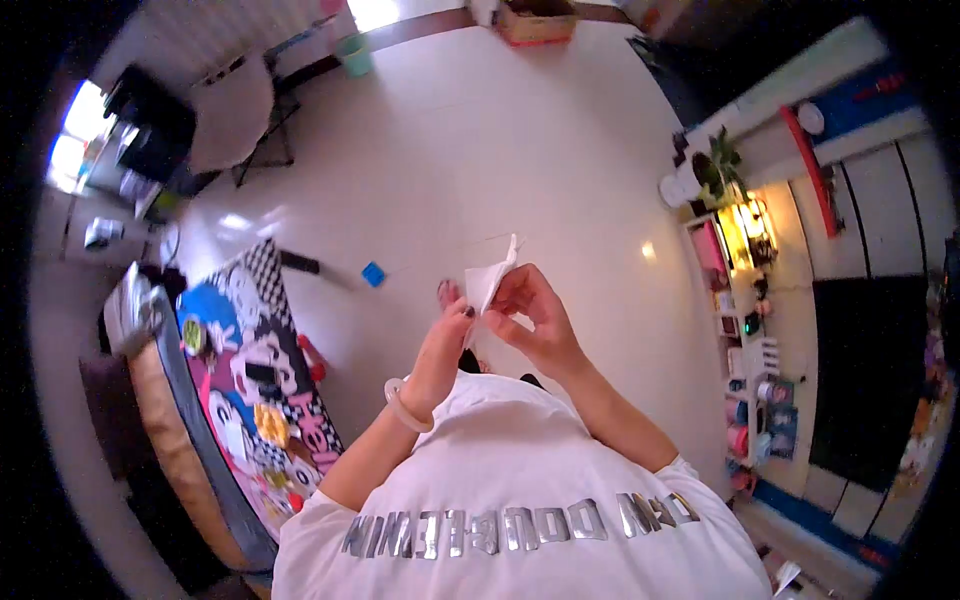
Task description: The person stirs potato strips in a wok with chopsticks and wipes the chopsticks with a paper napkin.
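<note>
A thin white sheet that looks like a tissue (486,284) is held up in front of my body, creased and pointed at its top corner. My left hand (452,335) pinches its lower left part, thumb and fingers closed. On the other side, my right hand (532,312) grips the right edge with curled fingers. The two hands are close together, their fingertips almost meeting at the sheet. A pale bangle (408,408) circles my left wrist.
To the left stands a table with a patterned cloth (250,290), bearing a yellow item (270,425) and a dark phone-like object (262,373). A blue object (373,274) lies on the tiled floor (560,150). Shelves with a lit lamp (748,230) line the right; a cardboard box (537,22) stands far ahead.
</note>
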{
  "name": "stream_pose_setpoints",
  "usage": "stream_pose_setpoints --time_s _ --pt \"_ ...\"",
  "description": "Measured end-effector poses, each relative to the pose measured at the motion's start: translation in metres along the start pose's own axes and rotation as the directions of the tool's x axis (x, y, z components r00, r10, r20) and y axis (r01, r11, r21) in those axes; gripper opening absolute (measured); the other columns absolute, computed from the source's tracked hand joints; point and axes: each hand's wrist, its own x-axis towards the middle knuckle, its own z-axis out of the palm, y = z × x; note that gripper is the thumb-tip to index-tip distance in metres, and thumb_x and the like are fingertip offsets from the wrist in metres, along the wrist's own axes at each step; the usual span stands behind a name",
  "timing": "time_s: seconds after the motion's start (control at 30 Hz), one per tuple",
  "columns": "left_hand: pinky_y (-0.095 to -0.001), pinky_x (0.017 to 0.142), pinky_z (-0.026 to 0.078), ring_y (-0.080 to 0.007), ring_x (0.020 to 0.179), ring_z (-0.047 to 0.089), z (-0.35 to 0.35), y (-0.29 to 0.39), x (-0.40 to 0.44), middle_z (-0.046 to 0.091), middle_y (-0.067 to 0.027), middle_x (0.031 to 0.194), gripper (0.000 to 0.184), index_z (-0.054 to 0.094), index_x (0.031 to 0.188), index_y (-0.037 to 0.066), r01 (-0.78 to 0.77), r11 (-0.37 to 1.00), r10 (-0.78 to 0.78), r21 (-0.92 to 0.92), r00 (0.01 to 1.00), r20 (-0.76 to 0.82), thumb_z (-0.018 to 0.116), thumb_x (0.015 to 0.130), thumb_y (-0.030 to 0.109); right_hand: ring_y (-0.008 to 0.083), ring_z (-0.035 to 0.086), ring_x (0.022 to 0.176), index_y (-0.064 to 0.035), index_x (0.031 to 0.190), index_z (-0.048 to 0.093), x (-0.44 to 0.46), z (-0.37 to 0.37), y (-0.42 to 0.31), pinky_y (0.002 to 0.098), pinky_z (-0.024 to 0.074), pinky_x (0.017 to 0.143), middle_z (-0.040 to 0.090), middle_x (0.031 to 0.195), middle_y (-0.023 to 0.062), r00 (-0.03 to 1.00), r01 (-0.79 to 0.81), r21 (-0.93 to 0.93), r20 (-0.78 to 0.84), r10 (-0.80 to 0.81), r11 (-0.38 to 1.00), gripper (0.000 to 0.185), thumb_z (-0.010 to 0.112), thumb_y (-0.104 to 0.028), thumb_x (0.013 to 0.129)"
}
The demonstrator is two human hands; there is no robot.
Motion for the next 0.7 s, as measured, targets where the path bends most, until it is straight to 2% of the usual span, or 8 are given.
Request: stream_pose_setpoints --time_s 0.13,0.2,0.27,0.37,0.47,0.5,0.6,0.7 --pt "-0.0277 0.096 0.041 -0.0159 0.112 0.052 0.018 0.011 0.112 0.058 -0.0100 0.119 0.037 0.050 0.126 -0.004 -0.016 0.960 -0.007 0.279 0.997 0.082 0.042 0.099 0.021 0.0085 0.055 0.088 -0.0057 0.101 0.048 0.064 -0.059 -0.008 0.0254 0.0452 0.076 0.056 0.095 0.0017 0.981 0.024 -0.103 -0.189 -0.044 0.994 0.027 0.067 -0.016 0.086" --pt "-0.0267 0.084 0.042 -0.0143 0.095 0.053 0.026 0.019 0.175 0.060 -0.0087 0.103 0.029 0.054 0.118 -0.003 -0.069 0.936 0.035 0.344 0.994 0.104 0.045 0.096 0.014 0.0078 0.056 0.086 -0.0042 0.102 0.049 0.105 -0.094 -0.004 0.0245 0.0464 0.075 0.058 0.094 0.0018 0.953 -0.013 -0.064 -0.304 -0.007 0.998 0.026 0.067 -0.015 0.087" --pt "-0.0272 0.063 0.044 -0.0132 0.065 0.052 0.038 0.038 0.236 0.061 -0.0060 0.075 0.020 0.059 0.108 0.001 -0.192 0.910 0.165 0.367 0.981 0.104 0.050 0.090 0.004 0.0077 0.058 0.085 -0.0024 0.104 0.051 0.146 -0.128 -0.008 0.0239 0.0479 0.074 0.059 0.093 0.0023 0.919 -0.050 0.000 -0.392 0.046 0.999 0.026 0.067 -0.015 0.088" --pt "-0.0285 0.060 0.045 -0.0168 0.064 0.057 0.055 0.073 0.333 0.062 -0.0117 0.076 0.019 0.061 0.105 0.001 -0.365 0.776 0.262 0.514 0.928 0.263 0.055 0.088 0.006 0.0080 0.060 0.078 -0.0007 0.105 0.054 0.213 -0.189 -0.037 0.0232 0.0497 0.069 0.062 0.089 0.0032 0.894 -0.054 0.054 -0.442 0.072 0.997 0.028 0.069 -0.016 0.087" --pt "-0.0300 0.057 0.046 -0.0216 0.059 0.057 0.075 0.113 0.411 0.062 -0.0148 0.078 0.020 0.064 0.104 0.002 -0.303 0.688 0.150 0.659 0.948 0.279 0.058 0.085 0.005 0.0078 0.061 0.070 -0.0010 0.104 0.058 0.264 -0.233 -0.064 0.0223 0.0502 0.063 0.065 0.083 0.0035 0.867 0.002 0.092 -0.496 0.044 0.996 0.031 0.074 -0.017 0.083" --pt "-0.0301 0.066 0.049 -0.0099 0.077 0.058 0.084 0.123 0.437 0.069 -0.0077 0.083 0.015 0.062 0.098 -0.008 -0.337 0.642 0.146 0.688 0.936 0.322 0.054 0.091 0.003 0.0081 0.062 0.072 -0.0009 0.104 0.058 0.281 -0.250 -0.071 0.0227 0.0508 0.064 0.065 0.084 0.0039 0.858 0.018 0.148 -0.510 0.061 0.989 0.031 0.074 -0.016 0.082" --pt "-0.0271 0.059 0.047 -0.0100 0.064 0.057 0.101 0.125 0.514 0.066 -0.0065 0.078 0.020 0.066 0.105 0.000 -0.194 0.796 0.046 0.574 0.964 0.262 0.057 0.089 0.010 0.0103 0.062 0.076 -0.0015 0.104 0.058 0.320 -0.315 -0.072 0.0249 0.0508 0.066 0.066 0.086 0.0041 0.824 0.043 0.170 -0.563 0.061 0.985 0.034 0.075 -0.019 0.081" --pt "-0.0226 0.068 0.045 -0.0064 0.075 0.054 0.113 0.128 0.603 0.064 0.0000 0.085 0.022 0.063 0.107 -0.002 0.017 0.939 -0.091 0.343 0.975 0.202 0.053 0.093 0.012 0.0167 0.062 0.084 -0.0020 0.110 0.058 0.359 -0.379 -0.076 0.0304 0.0495 0.075 0.065 0.093 0.0067 0.772 0.032 0.264 -0.619 0.144 0.964 0.038 0.071 -0.022 0.080"
